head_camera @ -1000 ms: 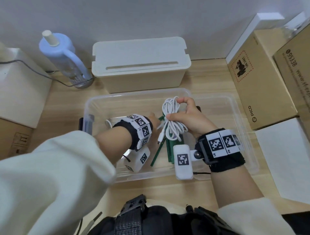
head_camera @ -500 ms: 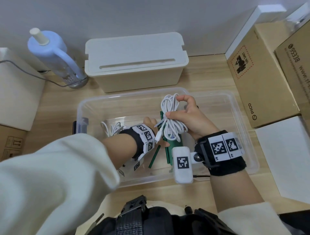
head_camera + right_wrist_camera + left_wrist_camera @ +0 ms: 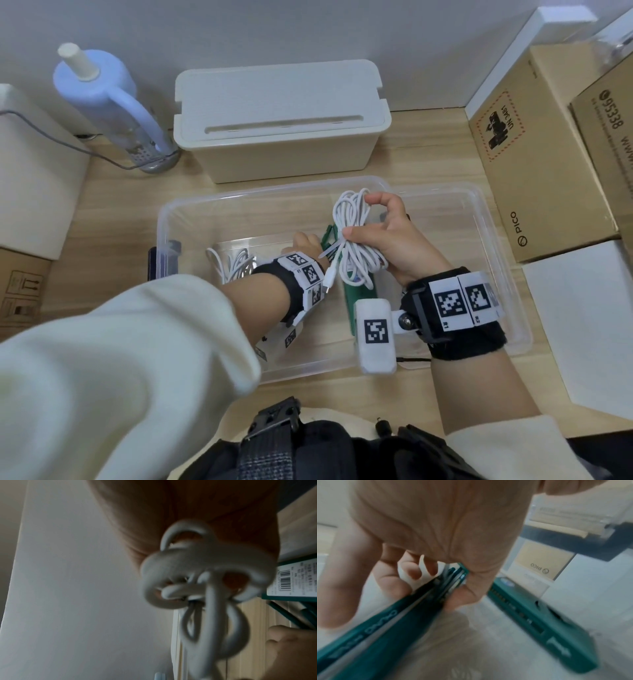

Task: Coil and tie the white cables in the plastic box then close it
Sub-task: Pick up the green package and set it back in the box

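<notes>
L to R. Loose white cable (image 3: 233, 265), uncoiled, lies on the floor of the clear plastic box (image 3: 493, 219) near its left wall, partly under the left forearm. Left hand (image 3: 303, 244) is down inside the box, mid-floor; in the wrist view its fingers (image 3: 393, 582) curl round thin dark-green ties (image 3: 412, 605) w/ a whitish strip among them, so it's gripping, not spread. More green ties in their green pack (image 3: 358, 294) lie on the box floor just beside, toward the near wall. Right hand (image 3: 394, 240) is held above the box centre, thumb & fingers clamped on the coiled white cable bundle (image 3: 354, 246); a pale tie tail sticks out left of the bundle at the waist, plug end dangling below.

Step in hand, as I read it: tying the 1st coil, fetching a tie. Can't tell if that waist tie is cinched. Next calls for: wrap tie round the waist, pull snug w/o letting loops spring; then coil the loose cable; lid not in view.
</notes>
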{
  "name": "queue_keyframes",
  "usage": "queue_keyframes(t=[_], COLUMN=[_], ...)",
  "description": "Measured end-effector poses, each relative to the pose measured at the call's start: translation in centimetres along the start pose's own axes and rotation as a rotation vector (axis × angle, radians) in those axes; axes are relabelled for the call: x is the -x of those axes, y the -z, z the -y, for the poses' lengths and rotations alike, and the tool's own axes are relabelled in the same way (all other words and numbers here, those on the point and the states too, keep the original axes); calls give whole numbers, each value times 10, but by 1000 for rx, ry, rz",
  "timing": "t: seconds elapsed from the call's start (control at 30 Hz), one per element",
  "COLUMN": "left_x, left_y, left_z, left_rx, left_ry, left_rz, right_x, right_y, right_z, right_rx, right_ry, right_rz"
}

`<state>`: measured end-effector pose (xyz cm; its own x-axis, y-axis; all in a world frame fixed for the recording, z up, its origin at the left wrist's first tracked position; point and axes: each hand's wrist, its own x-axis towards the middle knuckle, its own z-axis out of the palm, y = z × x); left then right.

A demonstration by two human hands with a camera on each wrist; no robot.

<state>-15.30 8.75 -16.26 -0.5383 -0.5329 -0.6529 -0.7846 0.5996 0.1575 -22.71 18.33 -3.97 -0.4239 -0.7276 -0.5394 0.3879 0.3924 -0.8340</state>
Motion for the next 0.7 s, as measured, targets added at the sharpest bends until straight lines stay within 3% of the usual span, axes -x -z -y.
queue_keyframes(t=[0.1,0.2,0.33,0.4,0.5,0.6,0.7], left_x=[17,25,39,45,68,96,116], left_y=[12,24,53,70,97,114,117], left_z=[-3,8,18,25,41,58,76], left_rx=[-97,-123,-65,130,769,1137,1467], left_ry=[49,-19,-161,-130,-75,-172,-171], left_rz=[-56,-69,77,251,469,451,357], right_x=[0,0,0,1,2,1,0], right_y=[2,2,-1,-3,-5,-18,-41], right_z=[-1,-1,0,2,1,1,1], right_rx=[-11,-12,22,51,178,480,715], right_ry=[14,20,5,4,-9,-73,-133], right_rz=[-8,8,-3,-13,-7,76,142])
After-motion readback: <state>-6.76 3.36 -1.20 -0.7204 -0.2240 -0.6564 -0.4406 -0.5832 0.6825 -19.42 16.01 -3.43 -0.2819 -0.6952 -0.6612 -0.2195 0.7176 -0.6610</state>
